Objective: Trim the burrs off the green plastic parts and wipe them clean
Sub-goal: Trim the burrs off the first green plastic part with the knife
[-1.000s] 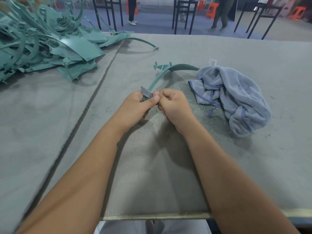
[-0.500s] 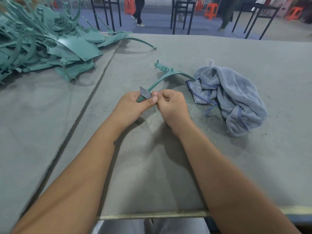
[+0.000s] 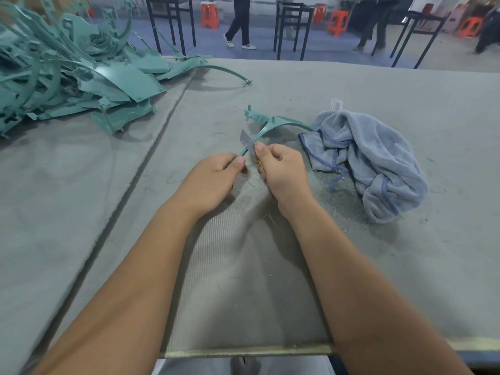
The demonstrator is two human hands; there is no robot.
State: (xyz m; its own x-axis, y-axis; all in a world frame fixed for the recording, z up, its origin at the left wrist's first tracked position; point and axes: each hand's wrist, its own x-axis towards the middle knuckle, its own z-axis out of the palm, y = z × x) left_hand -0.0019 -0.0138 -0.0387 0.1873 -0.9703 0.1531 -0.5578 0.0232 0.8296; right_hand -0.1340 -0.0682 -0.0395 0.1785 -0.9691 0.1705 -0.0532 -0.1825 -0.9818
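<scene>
Grey felt covers your worktable [image 3: 378,85], with a seam [image 3: 151,155] running diagonally on your left and the pale front edge just before your lap; bare cloth lies open to the near left and far right. Beyond the far edge stand black metal table frames [image 3: 173,23] and orange plastic stools [image 3: 209,14], with people walking the floor. Your left hand [image 3: 213,180] has its fingers curled, thumb and forefinger pinching the near end of the slim curved green plastic strip [image 3: 266,129], which arcs up off the table to a notched, tabbed far end, a second limb running right to the crumpled grey-blue terry towel [image 3: 378,163]. Your right hand [image 3: 281,169] is closed round a thin flat grey metal blade [image 3: 247,140], thumb pressed on its face, the blade upright against the strip just beyond your left thumb. Fine green shavings [image 3: 324,190] litter the felt between your right hand and the towel. At far left sits a tangled heap of green plastic parts [image 3: 67,77], flat panels and hooped strips, one long arc [image 3: 230,70] reaching toward the table's middle. Compared with half a second ago, your hands have drawn slightly apart and the blade stands higher and clearer of your left thumb; the strip's tabbed end has turned a little.
</scene>
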